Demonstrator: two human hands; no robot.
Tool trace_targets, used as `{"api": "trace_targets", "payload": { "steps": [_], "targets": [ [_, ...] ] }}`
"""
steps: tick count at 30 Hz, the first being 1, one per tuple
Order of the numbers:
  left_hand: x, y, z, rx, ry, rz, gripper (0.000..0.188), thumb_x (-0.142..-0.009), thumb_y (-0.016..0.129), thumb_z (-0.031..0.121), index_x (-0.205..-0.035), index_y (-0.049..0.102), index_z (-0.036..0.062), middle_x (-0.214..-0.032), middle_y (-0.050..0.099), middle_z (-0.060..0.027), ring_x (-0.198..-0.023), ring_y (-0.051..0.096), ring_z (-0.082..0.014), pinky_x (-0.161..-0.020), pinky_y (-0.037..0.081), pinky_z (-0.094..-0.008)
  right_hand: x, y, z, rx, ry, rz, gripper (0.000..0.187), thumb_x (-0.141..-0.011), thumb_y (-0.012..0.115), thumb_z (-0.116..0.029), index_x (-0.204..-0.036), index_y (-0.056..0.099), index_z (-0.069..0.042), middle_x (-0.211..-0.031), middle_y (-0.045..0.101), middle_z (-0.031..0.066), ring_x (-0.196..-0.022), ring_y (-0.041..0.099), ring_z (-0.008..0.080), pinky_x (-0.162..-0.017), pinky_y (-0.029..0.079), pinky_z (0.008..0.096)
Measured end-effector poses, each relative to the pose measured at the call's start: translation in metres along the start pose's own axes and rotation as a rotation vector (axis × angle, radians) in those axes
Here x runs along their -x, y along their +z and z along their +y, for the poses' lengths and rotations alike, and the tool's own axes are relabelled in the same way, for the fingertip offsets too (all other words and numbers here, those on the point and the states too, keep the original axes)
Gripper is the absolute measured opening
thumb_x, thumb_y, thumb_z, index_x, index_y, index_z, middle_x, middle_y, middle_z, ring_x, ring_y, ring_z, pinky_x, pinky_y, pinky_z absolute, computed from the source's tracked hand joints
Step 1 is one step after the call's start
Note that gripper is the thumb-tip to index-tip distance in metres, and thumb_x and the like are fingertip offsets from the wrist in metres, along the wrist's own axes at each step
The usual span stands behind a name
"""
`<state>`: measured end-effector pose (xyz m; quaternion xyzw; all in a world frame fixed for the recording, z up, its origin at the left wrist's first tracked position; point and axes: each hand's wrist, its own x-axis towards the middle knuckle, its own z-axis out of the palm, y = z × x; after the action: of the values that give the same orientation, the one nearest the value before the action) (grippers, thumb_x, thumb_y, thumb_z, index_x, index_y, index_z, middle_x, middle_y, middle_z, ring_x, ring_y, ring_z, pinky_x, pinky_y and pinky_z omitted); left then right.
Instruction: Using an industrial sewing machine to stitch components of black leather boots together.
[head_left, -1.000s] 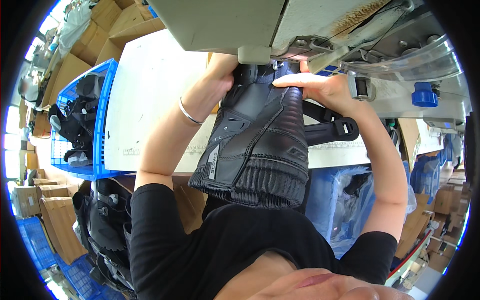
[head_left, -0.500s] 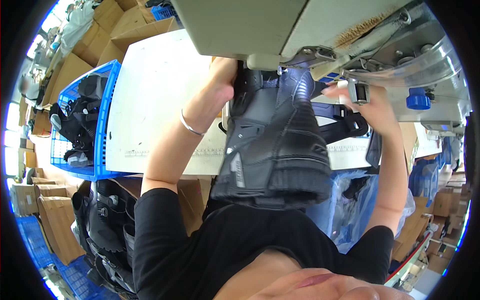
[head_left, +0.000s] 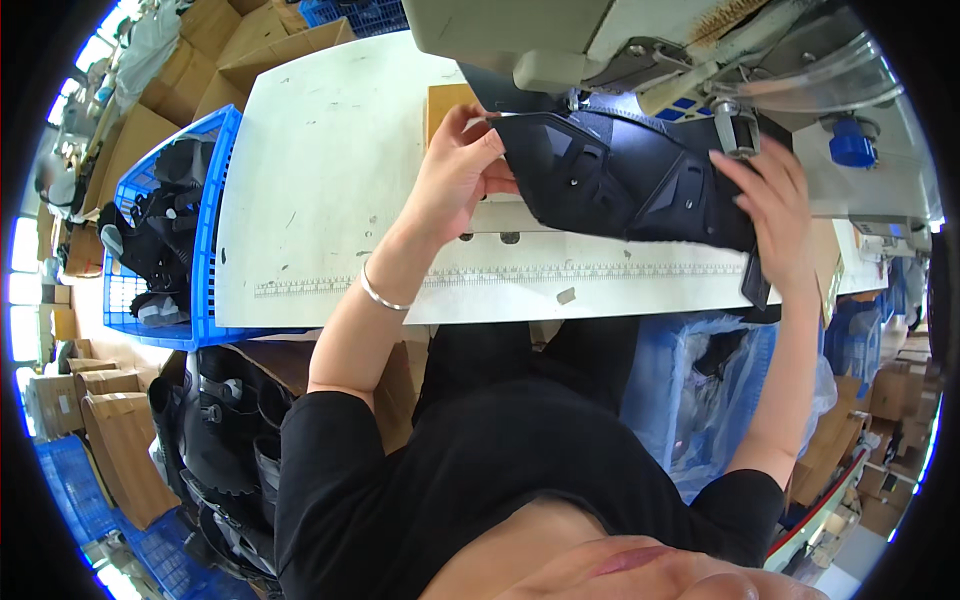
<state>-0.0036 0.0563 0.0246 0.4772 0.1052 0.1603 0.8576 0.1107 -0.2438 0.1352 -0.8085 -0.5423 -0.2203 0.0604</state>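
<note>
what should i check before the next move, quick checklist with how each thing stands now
1. Left hand pinching the black piece's left end: ok.
2. Right hand gripping the right end: cannot tell; its fingers lie over it, thumb hidden.
3. Piece's far edge under the sewing machine's head: ok.
4. Needle raised: cannot tell, too small.
5. Strap away from the right hand: not ok, it hangs close beside it.

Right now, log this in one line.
left grip: pinching black upper | right grip: at upper's right end | sewing machine: above
</note>
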Motion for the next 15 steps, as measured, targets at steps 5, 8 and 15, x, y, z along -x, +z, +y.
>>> {"api": "trace_targets", "payload": {
  "steps": [5,8,15],
  "targets": [
    [-0.016,-0.004,0.002,-0.027,-0.005,-0.261,0.03,-0.096,0.059,0.02,-0.109,0.055,-0.0066,-0.09,0.068,-0.0132,-0.074,0.071,-0.0231,-0.061,0.061,-0.0361,-0.014,0.005,0.017,-0.126,0.047,0.018,0.049,-0.076,0.056,0.007,-0.118,0.068,-0.015,-0.136,0.056,0.0015,-0.119,0.051,0.0281,-0.097,0.049,0.035],
    [-0.018,-0.009,0.006,-0.022,-0.001,-0.287,0.03,-0.094,0.061,0.02,-0.106,0.057,-0.0073,-0.087,0.069,-0.0134,-0.072,0.071,-0.0227,-0.06,0.061,-0.0355,-0.011,0.001,0.002,-0.045,-0.019,0.094,0.042,-0.079,0.056,0.006,-0.115,0.069,-0.012,-0.131,0.061,0.003,-0.115,0.055,0.029,-0.096,0.049,0.0385],
    [-0.03,0.008,0.014,-0.124,-0.115,-0.186,0.023,-0.092,0.063,0.01,-0.108,0.062,-0.0068,-0.093,0.069,-0.0117,-0.073,0.07,-0.0202,-0.06,0.06,-0.0317,0.096,-0.028,0.076,0.281,0.272,0.902,0.026,-0.098,0.054,-0.011,-0.112,0.065,0.007,-0.119,0.065,0.0164,-0.104,0.063,0.029,-0.094,0.048,0.0411]
  ]
}}
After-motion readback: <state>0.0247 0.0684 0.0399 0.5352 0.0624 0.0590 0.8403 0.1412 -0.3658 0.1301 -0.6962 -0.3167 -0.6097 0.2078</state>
